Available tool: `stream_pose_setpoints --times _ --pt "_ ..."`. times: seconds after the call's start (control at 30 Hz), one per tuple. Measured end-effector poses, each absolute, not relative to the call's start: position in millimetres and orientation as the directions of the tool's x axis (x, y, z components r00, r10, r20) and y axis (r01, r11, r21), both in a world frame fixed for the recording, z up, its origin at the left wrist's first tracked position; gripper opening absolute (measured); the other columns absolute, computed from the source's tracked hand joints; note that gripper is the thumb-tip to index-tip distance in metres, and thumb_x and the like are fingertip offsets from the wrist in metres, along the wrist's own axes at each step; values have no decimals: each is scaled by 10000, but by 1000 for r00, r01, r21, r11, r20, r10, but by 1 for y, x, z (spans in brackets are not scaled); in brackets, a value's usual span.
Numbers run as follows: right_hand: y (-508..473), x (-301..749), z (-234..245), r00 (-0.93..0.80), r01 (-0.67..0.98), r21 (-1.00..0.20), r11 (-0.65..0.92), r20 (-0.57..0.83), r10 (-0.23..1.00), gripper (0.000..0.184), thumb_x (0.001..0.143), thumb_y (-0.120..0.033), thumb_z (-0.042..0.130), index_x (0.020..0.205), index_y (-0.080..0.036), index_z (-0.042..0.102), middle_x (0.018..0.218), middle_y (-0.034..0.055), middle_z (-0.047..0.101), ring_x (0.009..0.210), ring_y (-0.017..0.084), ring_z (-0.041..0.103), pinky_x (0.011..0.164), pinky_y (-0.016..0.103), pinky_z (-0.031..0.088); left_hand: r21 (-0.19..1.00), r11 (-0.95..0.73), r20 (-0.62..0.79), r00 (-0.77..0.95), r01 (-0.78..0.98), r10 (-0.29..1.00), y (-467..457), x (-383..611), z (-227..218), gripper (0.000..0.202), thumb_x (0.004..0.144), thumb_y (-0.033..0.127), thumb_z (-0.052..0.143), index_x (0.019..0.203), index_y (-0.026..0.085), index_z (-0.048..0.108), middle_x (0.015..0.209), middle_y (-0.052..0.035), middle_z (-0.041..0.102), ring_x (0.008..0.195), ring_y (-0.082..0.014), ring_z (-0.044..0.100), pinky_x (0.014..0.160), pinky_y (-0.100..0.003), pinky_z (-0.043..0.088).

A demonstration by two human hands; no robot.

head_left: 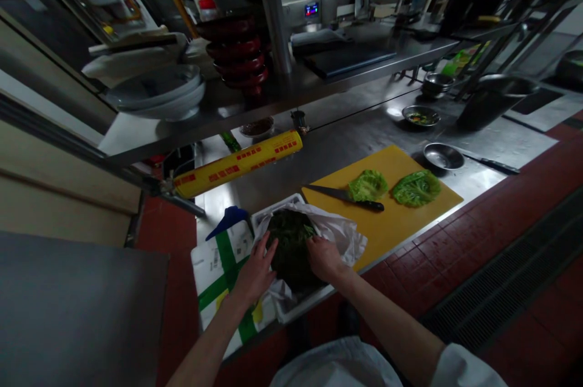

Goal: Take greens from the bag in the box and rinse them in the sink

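Note:
A white foam box [291,314] lined with a pale plastic bag [348,232] stands at the counter's front edge, holding a mass of dark leafy greens [291,253]. At the left side of the greens rests my left hand [257,271], its fingers spread and touching the bag's edge. Opposite it, my right hand [324,258] has its fingers curled closed on the greens; the fingertips are partly hidden among the leaves. To the right lies a yellow cutting board [378,235] bearing two pieces of light green lettuce [416,188] and a black-handled knife [337,194].
A white foam lid [207,259] with green tape lies left of the box. Above it hangs a yellow roll of wrap [241,163] under a shelf stacked with plates [157,95]. A metal bowl [443,157] and another knife [498,166] sit beyond the board.

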State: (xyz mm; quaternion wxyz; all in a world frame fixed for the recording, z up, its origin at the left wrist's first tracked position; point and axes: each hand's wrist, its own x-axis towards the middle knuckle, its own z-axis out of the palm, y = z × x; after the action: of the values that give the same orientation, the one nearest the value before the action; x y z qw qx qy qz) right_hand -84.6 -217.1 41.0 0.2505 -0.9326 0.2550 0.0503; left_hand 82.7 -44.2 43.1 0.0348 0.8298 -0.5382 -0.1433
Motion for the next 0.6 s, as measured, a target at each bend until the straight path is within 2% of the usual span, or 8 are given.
stream_pose_setpoints --times 0.13,0.27,0.33,0.4,0.47,0.5,0.57,0.6 --pt "-197 -98 41 898 -439 -406 -801 -206 -388 286 932 -90 430 1114 -161 639 1111 136 702 1029 283 689 858 382 561 275 -466 -210 421 -841 -883 -38 92 36 850 794 129 662 1567 158 310 1736 -175 82 1612 -301 126 1297 -471 301" --pt "-196 -114 41 927 -375 -393 -840 -164 -337 333 990 -139 411 1254 -179 609 1142 119 684 1069 275 659 912 380 553 349 -466 -191 425 -813 -885 -36 95 32 815 800 139 652 1551 155 339 1734 -178 103 1612 -291 127 1303 -488 283" --pt "-198 -122 42 933 -359 -406 -840 -131 -336 397 1005 -152 395 1363 -182 564 1134 123 684 1074 280 652 914 391 552 377 -495 -187 459 -783 -869 -41 97 34 731 833 193 650 1518 134 402 1712 -178 212 1590 -288 225 1296 -466 300" --pt "-199 -129 44 926 -363 -479 -800 -85 -369 418 1006 -166 402 1394 -182 556 1143 133 686 1084 288 650 923 412 546 385 -543 -192 510 -746 -838 -52 100 41 580 890 252 611 1445 124 506 1607 -166 442 1484 -276 439 1255 -429 370" --pt "-199 -134 46 892 -377 -651 -659 -63 -448 389 971 -181 481 1341 -194 600 1152 119 695 1059 273 658 922 406 536 353 -607 -206 574 -712 -793 -68 103 50 443 940 274 539 1359 142 593 1392 -136 659 1276 -260 630 1144 -400 477" --pt "-200 -135 47 865 -373 -755 -539 -74 -495 365 942 -201 531 1295 -202 625 1124 99 706 1015 255 664 894 387 533 323 -637 -209 604 -700 -769 -78 104 55 399 955 273 506 1320 161 624 1286 -118 720 1180 -258 679 1073 -395 516" --pt "-204 -134 47 812 -309 -923 -228 -132 -569 321 881 -281 616 1190 -204 657 1022 56 719 909 218 655 808 346 519 266 -662 -207 629 -701 -749 -96 103 63 358 962 265 475 1260 189 659 1159 -102 765 1081 -268 710 960 -393 549" --pt "-207 -133 46 791 -252 -966 -62 -168 -588 318 851 -336 650 1138 -200 664 967 40 714 867 206 640 769 331 506 253 -653 -204 621 -714 -757 -104 101 66 346 955 256 481 1239 191 668 1140 -103 767 1079 -273 708 941 -393 549"
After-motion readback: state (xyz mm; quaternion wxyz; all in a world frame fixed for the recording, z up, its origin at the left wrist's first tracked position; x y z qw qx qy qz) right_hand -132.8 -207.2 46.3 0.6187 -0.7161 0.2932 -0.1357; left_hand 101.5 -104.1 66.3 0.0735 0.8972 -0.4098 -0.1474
